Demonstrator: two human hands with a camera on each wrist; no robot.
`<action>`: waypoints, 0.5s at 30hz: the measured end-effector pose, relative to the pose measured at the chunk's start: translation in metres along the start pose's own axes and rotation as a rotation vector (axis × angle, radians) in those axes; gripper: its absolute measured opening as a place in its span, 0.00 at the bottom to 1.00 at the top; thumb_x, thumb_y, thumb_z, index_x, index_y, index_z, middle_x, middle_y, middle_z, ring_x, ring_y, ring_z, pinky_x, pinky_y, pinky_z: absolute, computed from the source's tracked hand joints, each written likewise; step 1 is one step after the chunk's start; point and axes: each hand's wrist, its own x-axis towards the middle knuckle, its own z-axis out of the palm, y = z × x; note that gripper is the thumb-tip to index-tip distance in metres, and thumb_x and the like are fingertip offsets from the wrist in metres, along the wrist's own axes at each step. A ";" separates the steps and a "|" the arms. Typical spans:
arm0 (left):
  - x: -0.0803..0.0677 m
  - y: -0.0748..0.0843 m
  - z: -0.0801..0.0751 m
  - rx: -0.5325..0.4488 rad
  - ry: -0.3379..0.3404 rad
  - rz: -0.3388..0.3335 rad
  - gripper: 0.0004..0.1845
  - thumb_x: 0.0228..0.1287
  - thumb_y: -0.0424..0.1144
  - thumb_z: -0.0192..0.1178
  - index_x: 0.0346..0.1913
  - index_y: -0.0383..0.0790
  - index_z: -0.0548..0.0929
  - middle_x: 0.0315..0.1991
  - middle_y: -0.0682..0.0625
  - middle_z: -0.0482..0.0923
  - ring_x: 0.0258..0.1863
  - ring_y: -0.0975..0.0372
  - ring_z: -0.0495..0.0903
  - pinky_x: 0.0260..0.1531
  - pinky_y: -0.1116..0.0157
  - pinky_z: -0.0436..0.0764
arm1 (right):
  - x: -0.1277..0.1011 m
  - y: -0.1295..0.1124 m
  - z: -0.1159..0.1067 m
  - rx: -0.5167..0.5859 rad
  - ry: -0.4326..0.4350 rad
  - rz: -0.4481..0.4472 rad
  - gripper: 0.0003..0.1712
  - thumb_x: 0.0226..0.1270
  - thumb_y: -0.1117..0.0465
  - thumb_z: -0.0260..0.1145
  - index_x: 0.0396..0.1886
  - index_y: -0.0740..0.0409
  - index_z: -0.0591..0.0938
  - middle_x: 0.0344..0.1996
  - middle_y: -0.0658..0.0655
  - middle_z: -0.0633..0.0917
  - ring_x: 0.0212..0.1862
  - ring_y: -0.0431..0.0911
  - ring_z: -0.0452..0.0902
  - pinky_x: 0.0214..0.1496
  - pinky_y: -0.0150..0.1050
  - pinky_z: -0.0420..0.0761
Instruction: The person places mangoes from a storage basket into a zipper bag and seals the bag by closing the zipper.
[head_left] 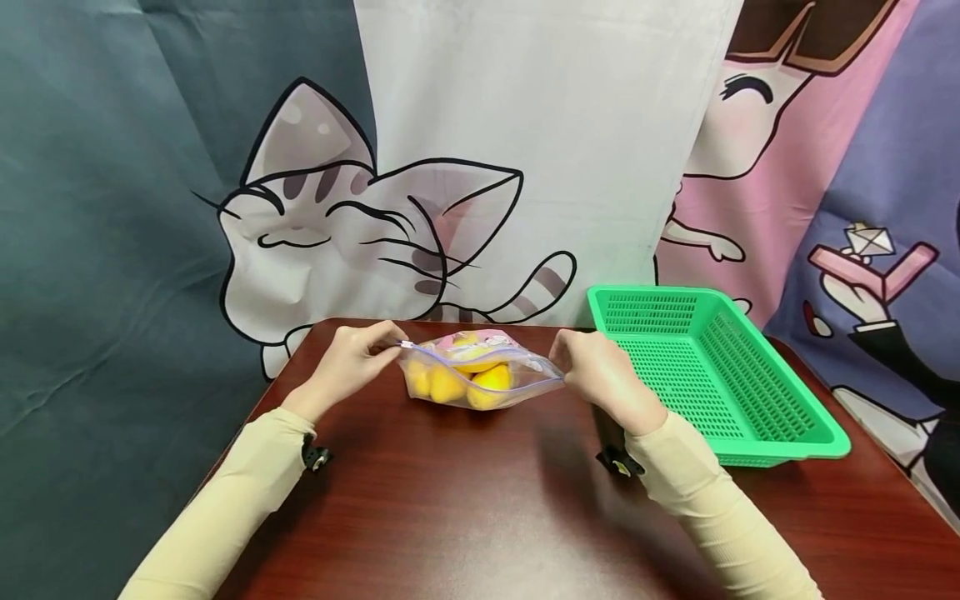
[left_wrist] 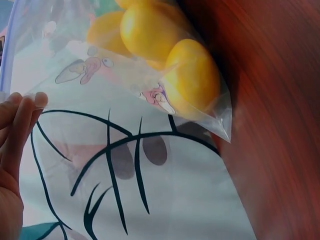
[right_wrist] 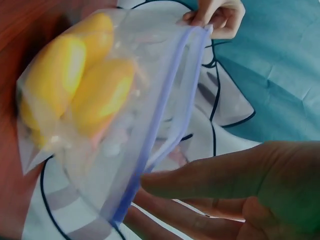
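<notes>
We hold a clear zip bag (head_left: 480, 372) just above the table (head_left: 480, 500), near its far edge, with the yellow fruit (head_left: 491, 386) inside it. Our left hand (head_left: 351, 360) pinches one end of the bag's top strip, and our right hand (head_left: 600, 371) pinches the other end, so the strip is stretched between them. In the right wrist view the blue zip strip (right_wrist: 165, 125) runs from our right fingers (right_wrist: 200, 182) to the left hand (right_wrist: 217, 15); its two sides look close together, but we cannot tell whether it is sealed along its whole length. As we judge it, the fruit is already bagged and the work is at the closure. The green basket (head_left: 765, 433) sits on the table to the right, with nothing in the part we see.
</notes>
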 end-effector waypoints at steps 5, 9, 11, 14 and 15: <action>0.005 0.003 0.007 -0.058 0.016 0.019 0.09 0.53 0.24 0.65 0.33 0.41 0.83 0.27 0.50 0.85 0.25 0.64 0.84 0.26 0.73 0.80 | 0.002 -0.023 0.001 0.022 0.075 -0.038 0.14 0.52 0.63 0.70 0.41 0.55 0.82 0.36 0.55 0.86 0.35 0.51 0.81 0.32 0.47 0.78; 0.008 0.005 0.012 -0.098 0.032 0.028 0.07 0.52 0.25 0.66 0.32 0.40 0.84 0.26 0.51 0.85 0.24 0.64 0.84 0.26 0.78 0.78 | 0.006 -0.042 0.008 0.064 0.154 -0.071 0.16 0.56 0.56 0.70 0.44 0.53 0.82 0.43 0.55 0.84 0.42 0.52 0.81 0.37 0.49 0.80; 0.009 0.005 0.014 -0.094 0.038 0.033 0.06 0.53 0.27 0.67 0.31 0.41 0.84 0.26 0.52 0.85 0.24 0.67 0.83 0.26 0.78 0.78 | 0.009 -0.049 0.014 0.083 0.188 -0.099 0.16 0.56 0.55 0.70 0.45 0.52 0.82 0.44 0.54 0.84 0.44 0.52 0.80 0.38 0.49 0.81; 0.010 0.004 0.016 -0.076 0.053 0.050 0.07 0.51 0.27 0.67 0.30 0.43 0.85 0.25 0.53 0.84 0.24 0.70 0.81 0.26 0.77 0.79 | 0.015 -0.060 0.023 0.126 0.233 -0.164 0.15 0.56 0.54 0.71 0.43 0.51 0.83 0.44 0.53 0.84 0.45 0.50 0.80 0.38 0.48 0.81; 0.010 0.004 0.016 -0.072 0.058 0.056 0.08 0.50 0.26 0.68 0.30 0.43 0.85 0.25 0.54 0.84 0.24 0.70 0.81 0.26 0.76 0.78 | 0.017 -0.064 0.026 0.145 0.251 -0.197 0.14 0.56 0.55 0.71 0.43 0.51 0.83 0.43 0.53 0.84 0.46 0.50 0.80 0.39 0.47 0.82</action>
